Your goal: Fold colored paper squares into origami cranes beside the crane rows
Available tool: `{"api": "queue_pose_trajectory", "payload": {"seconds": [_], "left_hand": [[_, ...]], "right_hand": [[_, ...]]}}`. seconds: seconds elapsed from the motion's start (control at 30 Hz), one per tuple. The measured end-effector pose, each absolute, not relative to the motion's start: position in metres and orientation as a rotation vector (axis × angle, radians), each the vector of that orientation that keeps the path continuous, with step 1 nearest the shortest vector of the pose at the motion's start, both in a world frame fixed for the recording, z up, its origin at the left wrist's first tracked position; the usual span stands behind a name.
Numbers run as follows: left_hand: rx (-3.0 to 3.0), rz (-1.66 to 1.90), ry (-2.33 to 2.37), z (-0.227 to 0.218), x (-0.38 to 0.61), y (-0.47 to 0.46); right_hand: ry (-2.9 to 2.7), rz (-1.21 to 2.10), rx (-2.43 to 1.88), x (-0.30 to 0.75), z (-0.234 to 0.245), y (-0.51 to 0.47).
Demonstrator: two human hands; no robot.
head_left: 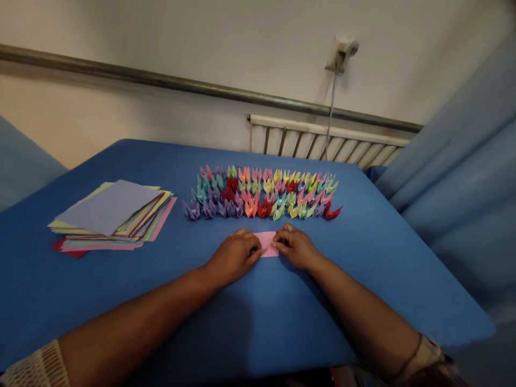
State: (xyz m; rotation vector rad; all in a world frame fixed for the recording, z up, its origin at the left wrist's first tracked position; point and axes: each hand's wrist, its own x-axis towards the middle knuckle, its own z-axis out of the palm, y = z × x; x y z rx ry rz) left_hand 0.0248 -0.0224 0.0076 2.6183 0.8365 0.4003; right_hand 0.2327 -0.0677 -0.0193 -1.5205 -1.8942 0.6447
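A small pink paper [266, 236], folded into a square, lies on the blue table between my two hands. My left hand [237, 253] has its fingers closed on the paper's left edge. On the opposite side, the thumb and fingers of my right hand [296, 247] pinch the right part of it. My fingertips cover both sides of the paper. Just beyond my hands stand several rows of folded paper cranes [264, 207] in purple, teal, red, pink, yellow and green.
To the left sits an untidy stack of coloured paper sheets [108, 207], a lilac one on top. The blue table [181, 328] ends at a wall with a metal rail [161, 79], a radiator [322, 131] and a socket [341, 55]. A blue curtain [463, 161] hangs at the right.
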Motion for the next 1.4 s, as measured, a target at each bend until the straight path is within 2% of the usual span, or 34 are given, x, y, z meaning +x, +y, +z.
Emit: {"api": "queue_pose_trajectory", "payload": {"seconds": [0.47, 0.63, 1.07, 1.4], "left_hand": [[2.522, 0.404, 0.921, 0.006, 0.027, -0.022], [2.633, 0.371, 0.802, 0.005, 0.026, -0.022], [2.893, 0.374, 0.577, 0.013, 0.025, -0.019], [3.189, 0.294, 0.643, 0.015, 0.022, -0.008]], "right_hand": [[-1.901, 0.514, -1.687, 0.225, -0.020, -0.069], [-2.054, 0.385, -1.555, 0.227, -0.017, -0.070], [-2.192, 0.366, -1.551, 0.231, -0.008, -0.073], [-2.212, 0.383, -1.502, 0.227, -0.008, -0.077]]}}
